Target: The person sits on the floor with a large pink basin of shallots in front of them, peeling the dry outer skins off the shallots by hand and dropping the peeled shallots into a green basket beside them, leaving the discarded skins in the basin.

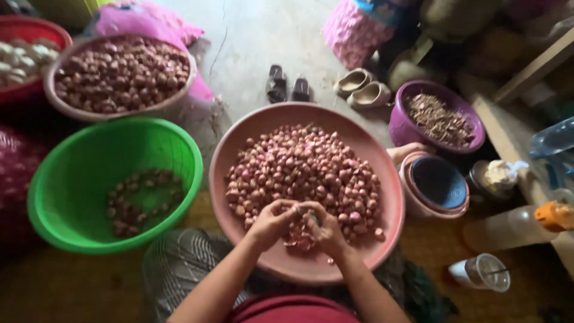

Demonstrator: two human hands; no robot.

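A wide pink basin (pixel 239 149) in front of me holds a heap of small reddish shallots (pixel 305 170). Both my hands meet over its near edge. My left hand (pixel 270 222) and my right hand (pixel 324 230) are closed together on one shallot (pixel 302 211) between the fingertips. Loose pinkish skins (pixel 301 242) lie in the basin just under my hands. Whether my right hand also holds a small blade I cannot tell.
A green basket (pixel 72 179) at left holds a few shallots. Behind it stand a basin of darker shallots (pixel 119 75) and a red bowl (pixel 24 30). A purple bowl of peelings (pixel 439 119), stacked bowls (pixel 436 185), a plastic cup (pixel 481 272) and two pairs of sandals (pixel 287 87) lie around.
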